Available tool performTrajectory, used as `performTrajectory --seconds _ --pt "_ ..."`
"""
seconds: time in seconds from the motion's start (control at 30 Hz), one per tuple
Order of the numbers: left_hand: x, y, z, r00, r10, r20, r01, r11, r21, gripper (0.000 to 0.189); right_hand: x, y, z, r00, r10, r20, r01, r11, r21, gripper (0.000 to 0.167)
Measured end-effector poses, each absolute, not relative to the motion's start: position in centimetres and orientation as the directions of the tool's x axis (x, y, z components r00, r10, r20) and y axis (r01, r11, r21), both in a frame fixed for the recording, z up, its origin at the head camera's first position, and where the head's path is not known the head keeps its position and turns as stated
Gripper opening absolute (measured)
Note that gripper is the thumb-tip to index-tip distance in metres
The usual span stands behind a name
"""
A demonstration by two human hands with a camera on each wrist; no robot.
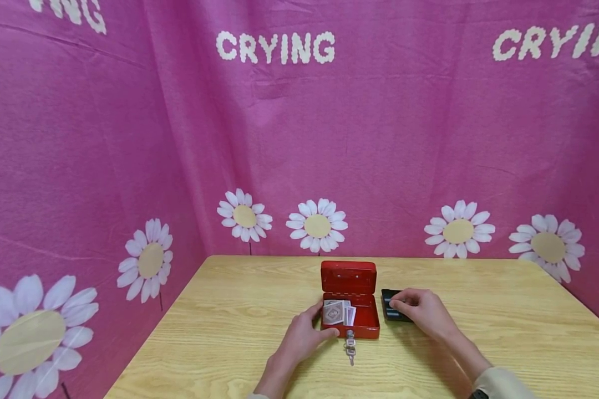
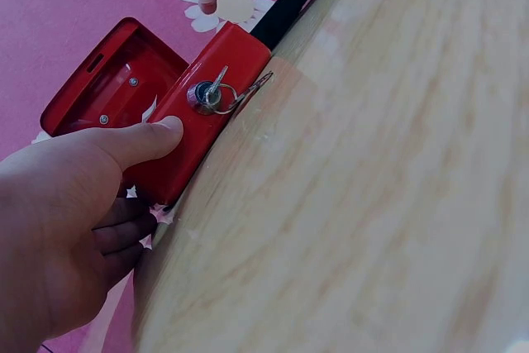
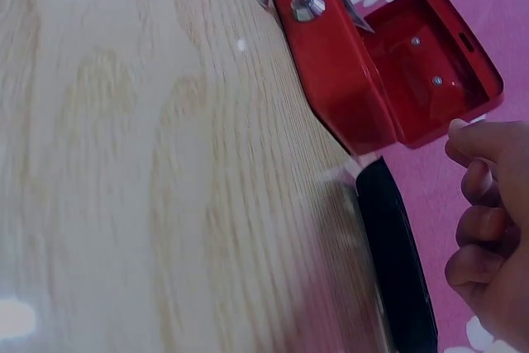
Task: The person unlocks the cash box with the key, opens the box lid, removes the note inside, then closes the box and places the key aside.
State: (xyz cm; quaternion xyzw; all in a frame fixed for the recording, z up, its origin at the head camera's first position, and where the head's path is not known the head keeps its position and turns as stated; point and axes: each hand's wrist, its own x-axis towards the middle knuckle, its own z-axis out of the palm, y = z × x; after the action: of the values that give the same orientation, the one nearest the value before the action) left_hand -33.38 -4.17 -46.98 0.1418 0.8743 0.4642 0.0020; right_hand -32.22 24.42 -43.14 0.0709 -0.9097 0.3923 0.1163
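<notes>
A small red metal cash box (image 1: pixel 364 331) stands on the table with its lid (image 1: pixel 348 277) raised. Playing cards (image 1: pixel 334 313) lie inside its left part. Keys on a ring (image 1: pixel 350 350) hang from the front lock. My left hand (image 1: pixel 299 337) holds the box's front left corner, thumb on the front and fingers along the side. To the right of the box lies a black tray (image 2: pixel 285 10) with rounded hollows. Over it is my right hand (image 1: pixel 424 312), fingers bent, thumb and forefinger tips close together. Whether something small is between them, I cannot tell.
The wood-grain table (image 1: pixel 239 310) carries the box and tray. Behind it and to the left hangs a pink-purple cloth (image 1: pixel 369 138) printed with daisies and white lettering. A watch (image 1: pixel 478 394) shows at my right cuff.
</notes>
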Motion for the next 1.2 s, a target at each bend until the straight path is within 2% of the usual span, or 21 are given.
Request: performTrajectory --seconds 0.3,0.53,0.83,1.2 --pt "-33.3 -4.2 -47.0 -0.958 0.247 0.142 0.257 0.530 0.808 0.081 -32.2 22.8 -43.6 -0.953 -0.060 0.297 -0.257 0.681 -0.686 0.010" --pt "-33.3 -4.2 -46.9 -0.959 0.247 0.138 0.252 0.526 0.812 0.081 -32.1 21.5 -43.5 -0.970 -0.061 0.237 -0.217 0.660 -0.719 0.013" --pt "-33.4 -4.3 -46.9 -0.960 0.245 0.133 0.247 0.531 0.811 0.080 -32.3 20.3 -43.3 -0.975 -0.051 0.218 -0.192 0.692 -0.696 0.015" --pt "-33.4 -4.3 -46.9 -0.955 0.262 0.139 0.261 0.521 0.813 0.080 -32.6 18.3 -43.5 -0.978 -0.028 0.207 -0.159 0.746 -0.647 0.009"
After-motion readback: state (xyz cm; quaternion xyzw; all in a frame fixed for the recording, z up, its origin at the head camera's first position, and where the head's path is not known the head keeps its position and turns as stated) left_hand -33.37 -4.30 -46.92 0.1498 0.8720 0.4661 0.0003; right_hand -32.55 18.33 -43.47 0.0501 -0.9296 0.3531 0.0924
